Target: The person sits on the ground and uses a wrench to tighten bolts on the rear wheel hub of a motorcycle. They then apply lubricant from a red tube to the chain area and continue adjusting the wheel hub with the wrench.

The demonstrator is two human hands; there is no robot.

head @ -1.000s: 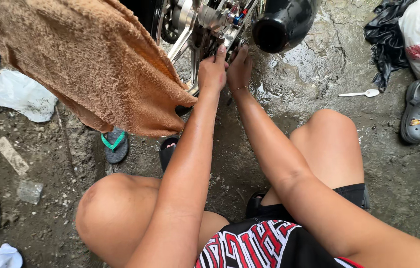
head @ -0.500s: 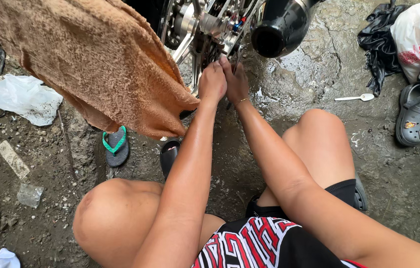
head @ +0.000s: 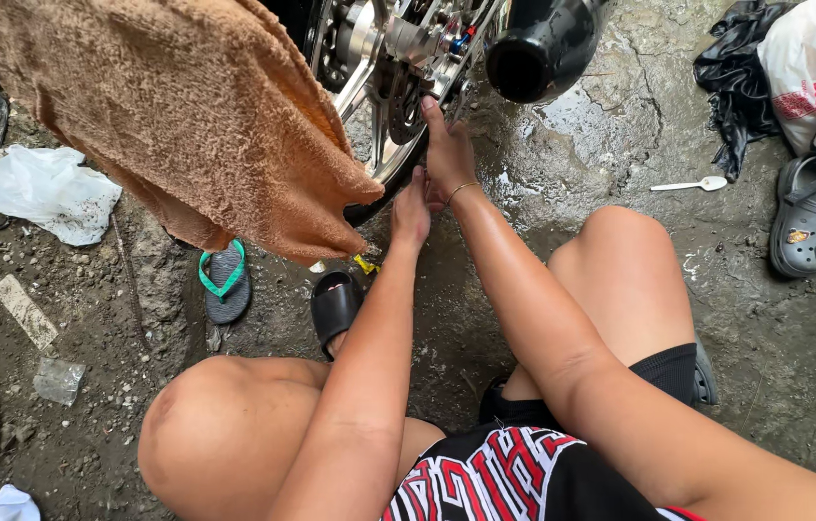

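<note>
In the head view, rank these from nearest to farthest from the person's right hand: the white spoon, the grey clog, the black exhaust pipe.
Measured from the right hand:
1. Black exhaust pipe, just above and to its right.
2. White spoon, on the wet ground further right.
3. Grey clog, near the right edge.

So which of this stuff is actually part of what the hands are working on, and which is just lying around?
In hand:
- motorcycle wheel, which the right hand touches
- left hand low at the wheel's edge
- black exhaust pipe just beside

Lying about:
- brown towel
- green-strapped flip-flop
- white plastic spoon
- grey clog
- plastic bags
</note>
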